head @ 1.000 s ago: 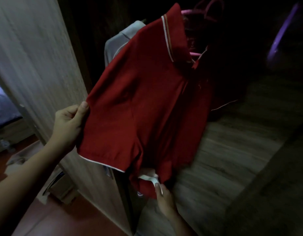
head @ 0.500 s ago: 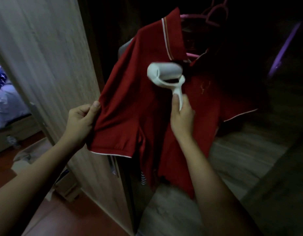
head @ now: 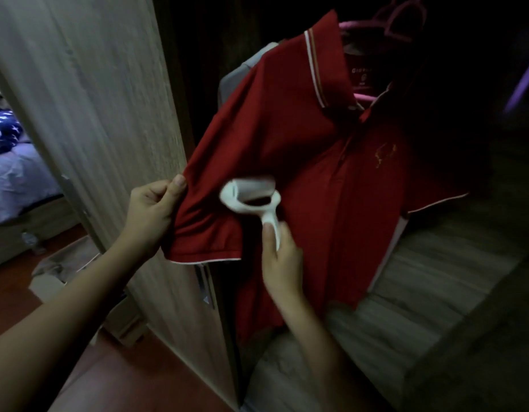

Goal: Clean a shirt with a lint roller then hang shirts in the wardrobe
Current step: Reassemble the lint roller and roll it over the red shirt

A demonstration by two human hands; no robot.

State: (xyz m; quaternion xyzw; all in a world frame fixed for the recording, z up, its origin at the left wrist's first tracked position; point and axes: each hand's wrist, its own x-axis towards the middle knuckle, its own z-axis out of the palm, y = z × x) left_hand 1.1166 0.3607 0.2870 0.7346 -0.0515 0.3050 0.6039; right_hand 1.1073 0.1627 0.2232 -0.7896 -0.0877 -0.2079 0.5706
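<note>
A red polo shirt (head: 293, 144) with a white-trimmed collar hangs on a pink hanger (head: 376, 31) inside the dark wardrobe. My left hand (head: 152, 215) pinches the edge of its left sleeve and holds the sleeve stretched out. My right hand (head: 282, 260) grips the handle of a white lint roller (head: 251, 197), whose head lies against the shirt beside the sleeve seam. A grey shirt (head: 245, 69) hangs behind the red one, mostly hidden.
The open wooden wardrobe door (head: 94, 114) stands at left, close to my left hand. A wooden shelf (head: 420, 292) lies below the shirt. A bed with blue bedding (head: 10, 162) and a cardboard box (head: 58, 272) sit on the red floor at far left.
My right hand rose from the hem with the lint roller to the collar area, then rolled it down and left to the sleeve seam. My left hand kept holding the sleeve.
</note>
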